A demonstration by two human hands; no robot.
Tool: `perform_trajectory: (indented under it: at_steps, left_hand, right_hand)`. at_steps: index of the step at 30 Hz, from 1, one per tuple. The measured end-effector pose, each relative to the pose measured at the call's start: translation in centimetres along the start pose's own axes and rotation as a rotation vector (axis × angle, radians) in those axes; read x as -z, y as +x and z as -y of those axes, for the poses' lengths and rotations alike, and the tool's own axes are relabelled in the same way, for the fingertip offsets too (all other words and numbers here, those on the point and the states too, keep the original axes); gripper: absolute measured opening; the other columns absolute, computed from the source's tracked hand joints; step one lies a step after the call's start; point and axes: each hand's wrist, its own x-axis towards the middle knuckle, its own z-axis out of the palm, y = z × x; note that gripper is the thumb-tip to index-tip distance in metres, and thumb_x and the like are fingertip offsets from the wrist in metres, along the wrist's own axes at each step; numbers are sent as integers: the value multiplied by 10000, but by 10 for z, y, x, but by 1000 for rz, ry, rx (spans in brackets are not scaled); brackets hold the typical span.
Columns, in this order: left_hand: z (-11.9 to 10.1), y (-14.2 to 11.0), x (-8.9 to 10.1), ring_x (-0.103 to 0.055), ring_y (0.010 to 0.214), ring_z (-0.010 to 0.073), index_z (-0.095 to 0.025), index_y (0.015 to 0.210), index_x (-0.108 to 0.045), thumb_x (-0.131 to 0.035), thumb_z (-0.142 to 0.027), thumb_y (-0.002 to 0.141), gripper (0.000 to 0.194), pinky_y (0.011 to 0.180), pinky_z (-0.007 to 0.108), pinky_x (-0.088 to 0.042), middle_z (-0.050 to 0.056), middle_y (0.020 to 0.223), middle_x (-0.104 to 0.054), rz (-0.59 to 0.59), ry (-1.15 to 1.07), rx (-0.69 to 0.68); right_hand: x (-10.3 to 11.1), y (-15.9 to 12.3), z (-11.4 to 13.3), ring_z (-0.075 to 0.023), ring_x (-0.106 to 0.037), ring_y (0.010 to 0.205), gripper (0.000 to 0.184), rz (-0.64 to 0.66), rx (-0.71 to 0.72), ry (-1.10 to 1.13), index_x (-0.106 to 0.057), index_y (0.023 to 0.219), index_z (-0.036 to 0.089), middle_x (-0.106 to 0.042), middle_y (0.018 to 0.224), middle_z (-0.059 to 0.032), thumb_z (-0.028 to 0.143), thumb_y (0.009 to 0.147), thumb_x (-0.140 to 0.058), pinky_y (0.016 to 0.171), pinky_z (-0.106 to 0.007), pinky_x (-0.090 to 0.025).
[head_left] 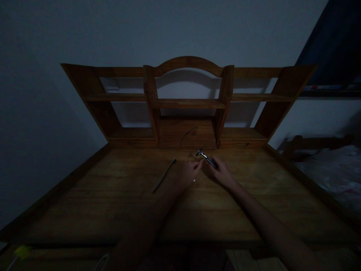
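Note:
A razor (207, 158) with a dark handle and a shiny metal head is gripped by its handle in my right hand (221, 172). Its head points up and to the left, above the desk. Close by on the left, my left hand (188, 174) is closed, its fingertips just below the razor's head. What those fingers hold, if anything, is hidden. A tiny white bit (194, 180) shows under that hand; whether it is held or lies on the desk I cannot tell. Left of my hands lies a slim, toothbrush-like stick (164, 175) with a dark end.
The wooden desk (126, 214) has raised side edges and a shelf unit (188, 103) along its back, with drawers at both sides. A plastic-covered pile (335, 173) lies to the right. Something yellow (23, 251) is at the lower left. The room is dim.

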Motion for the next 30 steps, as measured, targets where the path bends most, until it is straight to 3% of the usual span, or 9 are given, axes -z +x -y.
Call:
perform_trajectory:
  at_steps: [2, 4, 6, 8, 10, 12, 14, 24, 30]
  left_hand:
    - [2, 1, -1, -396, 439, 114, -189, 479, -548, -542, -442, 821, 426, 490, 246, -221, -24, 445, -447, -22, -42, 58]
    - [4, 4, 0, -357, 404, 96, -183, 428, -472, -575, -462, 787, 466, 463, 242, -212, -45, 404, -367, -20, -231, 161]
    - [7, 6, 1, -383, 386, 91, -178, 471, -494, -568, -463, 782, 428, 445, 233, -254, -47, 414, -405, 26, -469, 249]
    - [11, 8, 4, -524, 475, 118, -165, 642, -602, -520, -427, 806, 320, 490, 235, -362, 2, 564, -585, 68, -639, 266]
    - [15, 10, 7, -650, 730, 175, -150, 881, -652, -479, -361, 815, 281, 647, 276, -463, 88, 876, -693, 89, -762, 224]
    - [18, 11, 10, -638, 974, 230, -133, 1027, -639, -467, -302, 803, 329, 835, 350, -466, 144, 1110, -657, 113, -909, 183]
    - [21, 11, 12, -603, 1070, 264, -110, 1057, -639, -463, -280, 799, 355, 949, 417, -418, 172, 1175, -626, 144, -1021, 167]
    - [25, 12, 11, -597, 1086, 289, -84, 1049, -652, -447, -332, 824, 393, 1027, 480, -365, 189, 1162, -630, 168, -1084, 183]
    - [21, 9, 10, -582, 1111, 279, -105, 1080, -629, -530, -322, 809, 361, 1028, 460, -373, 186, 1201, -608, 175, -1024, 127]
  right_hand:
    - [-1, 1, 0, -149, -516, 632, 161, -10, -23, 56, -554, 850, 206, -565, 697, 11, 350, 862, -484, 599, -246, -396]
    - [-2, 2, -1, -148, -519, 651, 175, -54, -55, 129, -550, 842, 204, -568, 713, 11, 376, 844, -515, 604, -244, -396]
    - [-3, 4, -2, -146, -524, 668, 202, -115, -98, 227, -544, 845, 205, -573, 734, 10, 405, 816, -559, 599, -240, -395]
    - [-3, 6, -5, -134, -508, 625, 239, -164, -167, 354, -539, 853, 210, -556, 709, 17, 434, 790, -593, 544, -225, -381]
    - [-4, 8, -9, -110, -454, 531, 268, -192, -260, 507, -527, 848, 219, -507, 644, 36, 463, 773, -610, 459, -206, -336]
    - [-3, 10, -14, -89, -385, 451, 286, -207, -346, 674, -495, 831, 234, -445, 586, 60, 486, 766, -614, 390, -188, -273]
    - [-3, 13, -18, -78, -329, 403, 305, -210, -396, 813, -449, 802, 246, -396, 550, 78, 499, 763, -615, 349, -174, -219]
    - [-3, 20, -20, -80, -251, 367, 350, -145, -390, 998, -407, 764, 246, -369, 532, 71, 571, 804, -533, 311, -185, -161]
    - [1, 16, 0, -110, -345, 444, 446, 36, -391, 917, -494, 773, 227, -468, 627, -2, 658, 827, -391, 375, -228, -271]
